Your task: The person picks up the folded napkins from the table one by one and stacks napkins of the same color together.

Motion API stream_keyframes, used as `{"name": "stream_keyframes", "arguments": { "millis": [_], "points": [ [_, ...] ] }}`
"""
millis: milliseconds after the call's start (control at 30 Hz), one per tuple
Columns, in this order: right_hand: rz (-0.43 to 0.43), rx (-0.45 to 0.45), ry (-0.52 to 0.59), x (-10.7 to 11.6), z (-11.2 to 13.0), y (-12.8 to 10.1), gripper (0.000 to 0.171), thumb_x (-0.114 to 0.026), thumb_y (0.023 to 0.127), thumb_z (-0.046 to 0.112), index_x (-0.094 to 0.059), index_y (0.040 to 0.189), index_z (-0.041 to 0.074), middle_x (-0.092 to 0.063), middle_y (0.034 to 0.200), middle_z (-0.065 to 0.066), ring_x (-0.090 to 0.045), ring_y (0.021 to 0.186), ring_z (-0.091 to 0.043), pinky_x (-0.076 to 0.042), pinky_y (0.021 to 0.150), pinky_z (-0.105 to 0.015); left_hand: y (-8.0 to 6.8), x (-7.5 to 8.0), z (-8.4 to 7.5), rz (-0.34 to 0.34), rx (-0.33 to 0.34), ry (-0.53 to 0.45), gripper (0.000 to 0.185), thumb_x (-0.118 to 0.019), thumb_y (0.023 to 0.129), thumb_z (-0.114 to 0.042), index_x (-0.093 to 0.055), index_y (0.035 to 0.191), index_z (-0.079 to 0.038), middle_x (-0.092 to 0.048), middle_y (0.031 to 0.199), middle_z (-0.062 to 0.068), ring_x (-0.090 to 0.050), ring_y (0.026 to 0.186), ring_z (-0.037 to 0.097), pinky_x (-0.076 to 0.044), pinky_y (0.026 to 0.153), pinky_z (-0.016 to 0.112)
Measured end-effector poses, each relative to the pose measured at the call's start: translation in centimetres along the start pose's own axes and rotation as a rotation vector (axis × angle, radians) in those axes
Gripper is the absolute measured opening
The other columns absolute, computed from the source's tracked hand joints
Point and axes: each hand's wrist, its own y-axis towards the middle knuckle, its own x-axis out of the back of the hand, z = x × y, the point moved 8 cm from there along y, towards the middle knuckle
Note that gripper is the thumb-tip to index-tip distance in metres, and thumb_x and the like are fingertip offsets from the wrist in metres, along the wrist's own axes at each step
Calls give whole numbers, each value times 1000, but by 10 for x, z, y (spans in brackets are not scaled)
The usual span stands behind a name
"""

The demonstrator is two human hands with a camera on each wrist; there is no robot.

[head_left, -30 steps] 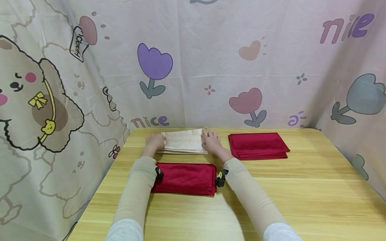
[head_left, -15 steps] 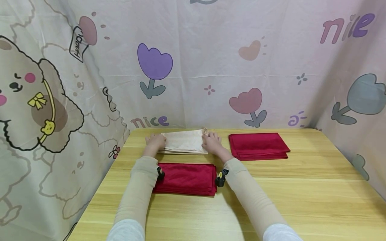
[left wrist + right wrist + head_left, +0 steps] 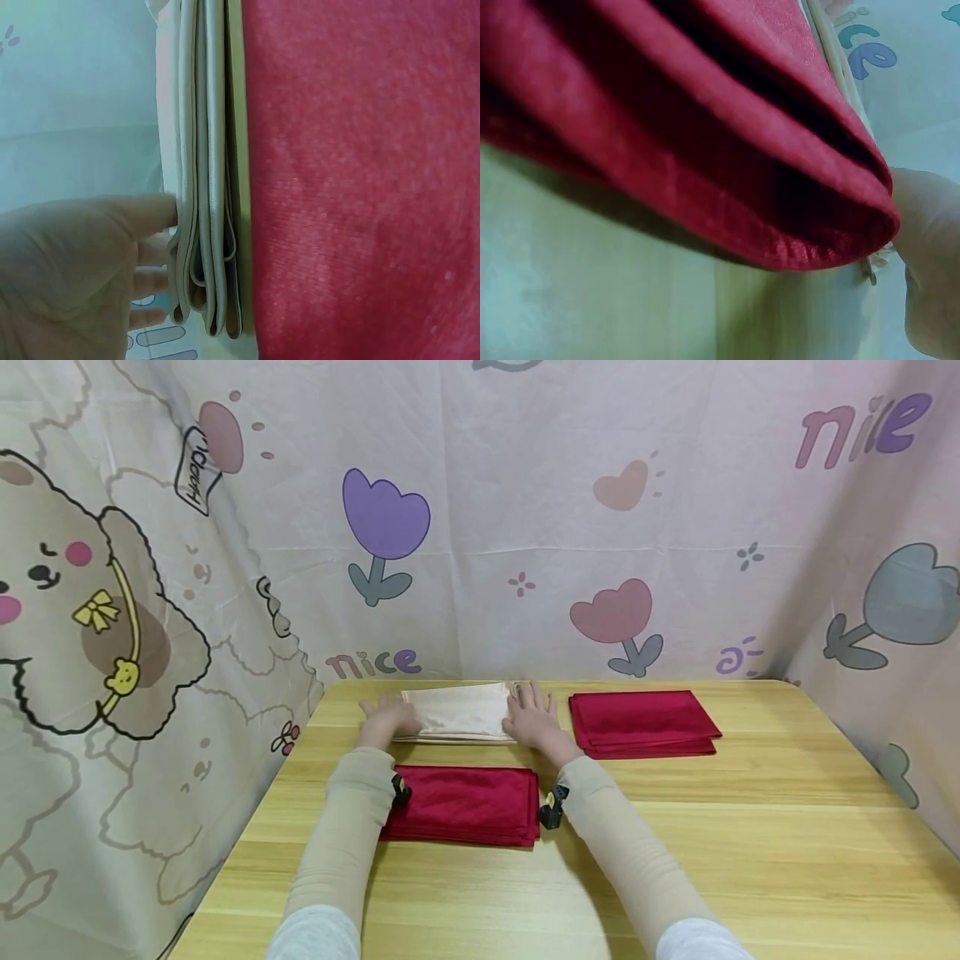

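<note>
A folded cream cloth (image 3: 457,712) lies at the back of the wooden table (image 3: 750,827). My left hand (image 3: 386,720) rests at its left end with the fingers spread. In the left wrist view those fingers (image 3: 154,214) touch the stacked folds of the cream cloth (image 3: 206,150). At the right end, my right hand (image 3: 531,717) lies flat with straight fingers against the cloth. A folded red cloth (image 3: 463,804) sits between my forearms, filling the left wrist view (image 3: 360,180) and the right wrist view (image 3: 667,127). The right hand (image 3: 930,255) shows only partly there.
A second folded red cloth (image 3: 641,722) lies at the back right, close to my right hand. Printed fabric walls (image 3: 525,527) enclose the table at the back and on both sides. Bare tabletop runs along the front and the right.
Both hands have loosened at the ends of the cream cloth: the fingers now lie spread and straight. The right hand has shifted slightly to the right. The cloths have not moved.
</note>
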Motion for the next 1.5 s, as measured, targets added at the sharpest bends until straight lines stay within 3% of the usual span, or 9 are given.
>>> {"name": "stream_keyframes", "arguments": {
  "millis": [200,467,700,1133,1500],
  "points": [
    [5,25,-48,-2,-1,-1,66,-35,109,46,-24,165,12,-3,176,-7,10,163,-33,-1,127,-64,-6,-4,1,53,-15,2,73,-41,105,-47,-27,162,-5,-6,173,22,6,159,50,12,118,77],
    [92,3,-53,-13,-11,5,71,-26,110,51,-6,167,13,9,176,-4,17,162,-29,9,127,-62,-7,-8,9,75,-9,18,87,-39,105,-59,-14,164,1,-5,173,22,5,159,49,3,117,80],
    [109,-1,-36,-12,-13,4,75,-28,110,54,-2,167,12,12,175,-5,18,162,-29,9,127,-61,-11,-6,14,70,-8,-18,88,-39,104,-60,-9,165,-4,-4,174,20,1,159,51,-1,116,83],
    [104,47,41,-7,-11,-6,85,-32,107,60,-2,166,8,9,175,-11,13,162,-33,4,128,-62,-16,-9,30,77,22,-43,87,-38,105,-60,-2,166,-9,-10,171,25,-1,158,51,-3,117,81],
    [113,55,61,-3,-6,-9,86,-35,107,60,-3,166,6,8,175,-13,11,162,-34,1,128,-63,-16,-11,37,123,4,-65,87,-41,106,-57,-10,164,0,-8,171,27,3,157,53,-4,116,82]
  ]
}}
